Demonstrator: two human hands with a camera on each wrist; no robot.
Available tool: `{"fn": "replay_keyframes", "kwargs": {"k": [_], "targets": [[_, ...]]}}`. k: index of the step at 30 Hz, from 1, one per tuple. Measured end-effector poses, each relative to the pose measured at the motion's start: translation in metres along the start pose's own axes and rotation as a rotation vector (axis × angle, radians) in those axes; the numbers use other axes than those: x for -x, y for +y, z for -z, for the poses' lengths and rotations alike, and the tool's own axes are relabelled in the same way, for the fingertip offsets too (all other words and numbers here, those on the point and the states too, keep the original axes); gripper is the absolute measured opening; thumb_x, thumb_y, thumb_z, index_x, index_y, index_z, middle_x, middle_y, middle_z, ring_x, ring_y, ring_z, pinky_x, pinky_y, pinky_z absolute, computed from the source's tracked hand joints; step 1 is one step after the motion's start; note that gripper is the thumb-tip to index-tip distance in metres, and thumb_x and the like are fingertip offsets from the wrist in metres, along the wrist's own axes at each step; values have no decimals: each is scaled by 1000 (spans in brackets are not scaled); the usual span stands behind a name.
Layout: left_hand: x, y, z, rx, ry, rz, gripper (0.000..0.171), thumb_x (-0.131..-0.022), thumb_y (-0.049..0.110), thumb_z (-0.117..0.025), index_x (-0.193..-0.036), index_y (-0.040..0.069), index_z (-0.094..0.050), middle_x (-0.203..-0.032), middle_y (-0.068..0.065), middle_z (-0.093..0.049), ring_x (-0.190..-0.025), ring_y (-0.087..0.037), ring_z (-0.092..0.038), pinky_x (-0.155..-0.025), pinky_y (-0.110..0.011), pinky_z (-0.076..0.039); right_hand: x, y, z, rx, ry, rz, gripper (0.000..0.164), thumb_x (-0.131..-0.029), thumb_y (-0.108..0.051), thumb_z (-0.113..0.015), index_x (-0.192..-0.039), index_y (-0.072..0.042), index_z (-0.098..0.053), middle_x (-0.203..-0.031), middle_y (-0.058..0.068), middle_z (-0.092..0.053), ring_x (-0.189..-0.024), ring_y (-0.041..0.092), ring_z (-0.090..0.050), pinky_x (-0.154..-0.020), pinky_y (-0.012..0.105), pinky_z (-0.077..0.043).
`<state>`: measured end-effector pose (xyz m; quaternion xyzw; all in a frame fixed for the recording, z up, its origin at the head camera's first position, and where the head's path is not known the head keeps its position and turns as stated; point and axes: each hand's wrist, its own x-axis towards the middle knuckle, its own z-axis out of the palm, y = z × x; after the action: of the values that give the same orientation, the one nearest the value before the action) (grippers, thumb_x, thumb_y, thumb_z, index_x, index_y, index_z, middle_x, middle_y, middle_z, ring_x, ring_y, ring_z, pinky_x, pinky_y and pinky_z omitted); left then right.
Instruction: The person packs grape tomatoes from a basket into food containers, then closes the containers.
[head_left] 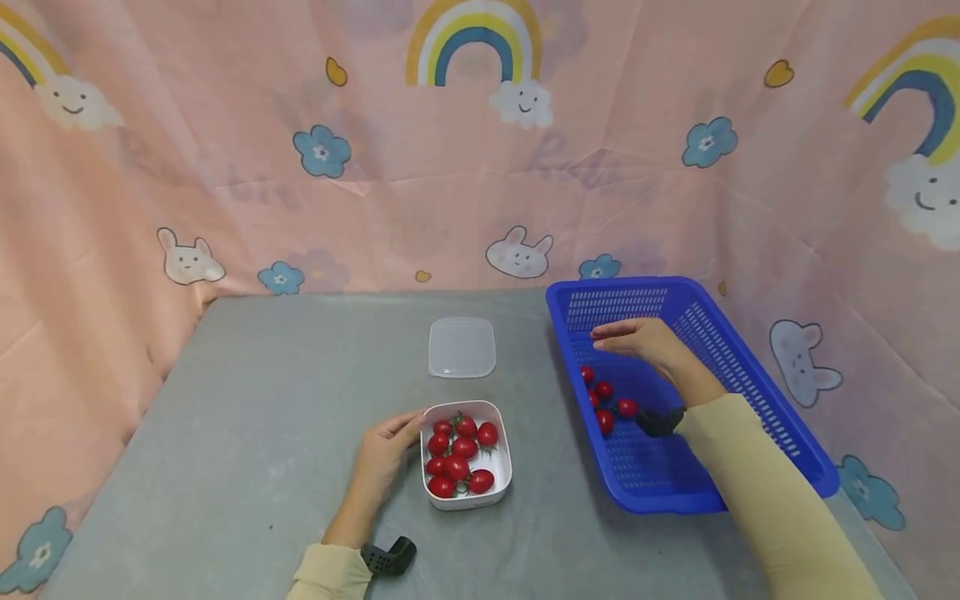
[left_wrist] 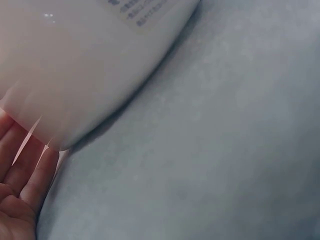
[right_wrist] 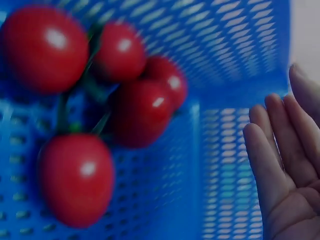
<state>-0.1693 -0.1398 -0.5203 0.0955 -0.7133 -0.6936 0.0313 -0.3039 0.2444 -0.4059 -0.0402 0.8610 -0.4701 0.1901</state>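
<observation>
- Touching the white square plastic box [head_left: 480,502] at its 10 o'clock: left hand [head_left: 381,454], fingers extended.
- Box holds glossy red oval tomatoes [head_left: 465,448].
- Blue rectangular perforated plastic basket [head_left: 660,502]: box's 2 o'clock; five tomatoes [head_left: 627,407] at basket's 9 o'clock.
- Right hand [head_left: 651,346]: wide, fingers straight, above basket, tomatoes' 1 o'clock.
- Translucent square plastic lid [head_left: 462,347]: box's 12 o'clock.

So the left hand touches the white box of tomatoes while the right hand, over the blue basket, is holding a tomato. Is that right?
Not quite. The right hand over the blue basket is empty: the right wrist view shows its fingers holding nothing. The left hand does touch the white box of tomatoes.
</observation>
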Motion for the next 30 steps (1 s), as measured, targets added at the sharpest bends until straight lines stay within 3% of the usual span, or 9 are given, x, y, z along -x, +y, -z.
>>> {"fn": "replay_keyframes", "kwargs": {"k": [6,11,17,23,30], "targets": [[-2,1,-3,8,-17,8,31,-92,19,-71,-113,-4,-73,-112,-16,-74,-92,1,-66,-82,-17,-55,-11,19,2,85,-35,-46,54,-91,-34,-71,-136,-6,-59,-138,18,-61,-135,40,-50,-114,63,-31],[0,1,-2,12,-9,1,31,-92,17,-71,-113,-5,-72,-109,-10,-76,-92,2,-66,-82,-17,-55,-15,27,-1,86,-56,-59,50,-92,-29,-72,-134,-5,-62,-135,18,-63,-134,41,-50,-113,65,-31],[1,-1,-1,26,-12,5,30,-91,16,-71,-112,-6,-72,-108,-10,-76,-92,1,-67,-81,-18,-55,-19,32,-6,85,-98,-17,46,-92,-24,-71,-130,0,-63,-128,18,-68,-124,36,-61,-111,55,-40],[1,-2,-2,10,-12,0,30,-91,17,-71,-112,-5,-72,-112,-16,-74,-92,2,-67,-81,-17,-55,-22,33,-9,153,-112,-18,48,-89,-29,-74,-129,-3,-65,-127,17,-69,-122,35,-62,-109,54,-43],[1,0,-1,20,-3,2,29,-91,16,-71,-112,-5,-72,-111,-15,-75,-91,2,-66,-81,-17,-55,-27,36,-11,159,-128,7,46,-89,-23,-76,-127,0,-66,-126,18,-69,-116,31,-66,-105,48,-48]]}}
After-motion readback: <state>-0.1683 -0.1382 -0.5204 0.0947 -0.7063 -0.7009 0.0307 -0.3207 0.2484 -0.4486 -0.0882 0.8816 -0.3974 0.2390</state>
